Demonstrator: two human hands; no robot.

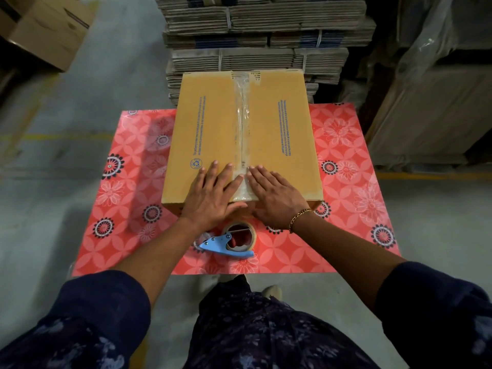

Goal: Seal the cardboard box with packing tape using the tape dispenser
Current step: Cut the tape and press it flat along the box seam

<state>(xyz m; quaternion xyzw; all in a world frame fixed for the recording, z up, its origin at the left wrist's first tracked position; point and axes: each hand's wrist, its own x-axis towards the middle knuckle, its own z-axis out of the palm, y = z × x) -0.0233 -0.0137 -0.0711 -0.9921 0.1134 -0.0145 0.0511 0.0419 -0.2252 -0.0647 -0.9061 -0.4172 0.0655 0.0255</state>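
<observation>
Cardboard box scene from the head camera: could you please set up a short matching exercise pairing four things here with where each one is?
Things:
1. tape dispenser
2. left hand
3. clear tape strip
4. bracelet

Places:
A. on the wrist of the right hand
B. lying on the red patterned table, nearer the person than the cardboard box
C. running along the box's centre seam
D. flat on the box top, left of the seam

Pairs: 1-B, 2-D, 3-C, 4-A
</observation>
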